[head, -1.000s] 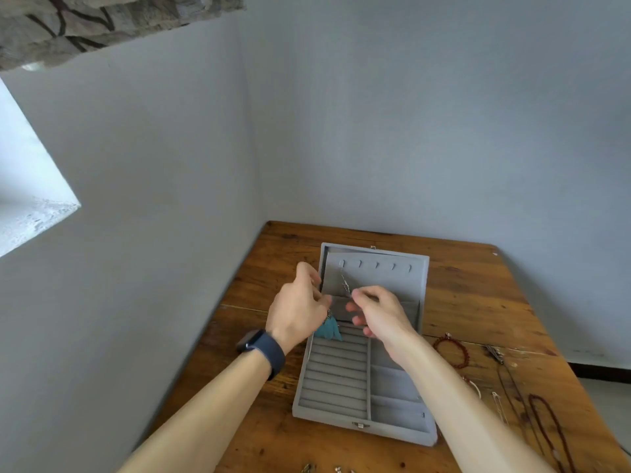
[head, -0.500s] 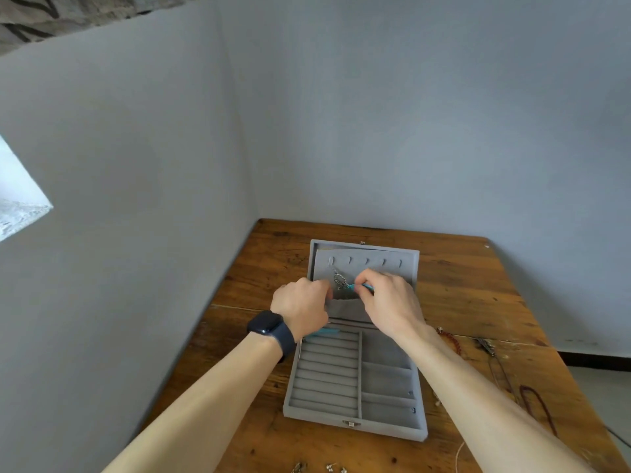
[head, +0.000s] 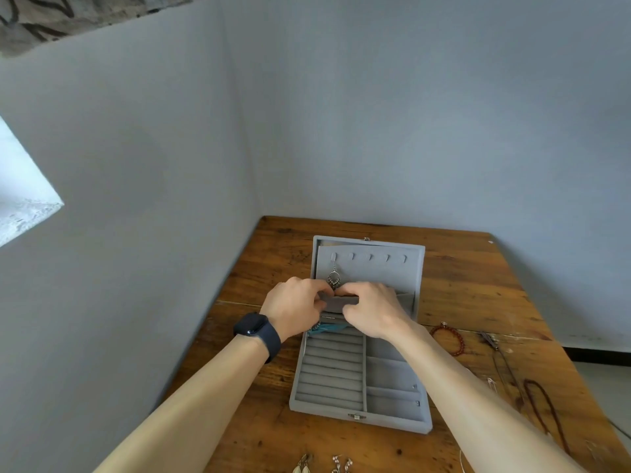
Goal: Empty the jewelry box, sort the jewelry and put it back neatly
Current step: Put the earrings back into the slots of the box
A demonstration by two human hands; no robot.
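A person's left hand [head: 293,305] and right hand [head: 372,308] are meeting over the open grey jewelry box [head: 358,419], which is sitting mid-way along a wooden table [head: 461,278]; both are curling their fingers round the pocket band [head: 338,303] across the lid's lining, pinching it; a silver earring [head: 334,279] is hanging from the leftmost hook just above; a teal tassel piece [head: 326,330] is peeking out beneath the left hand, held or not I cannot tell; a red bracelet [head: 450,339] and a dark necklace [head: 546,407] are lying right of the box.
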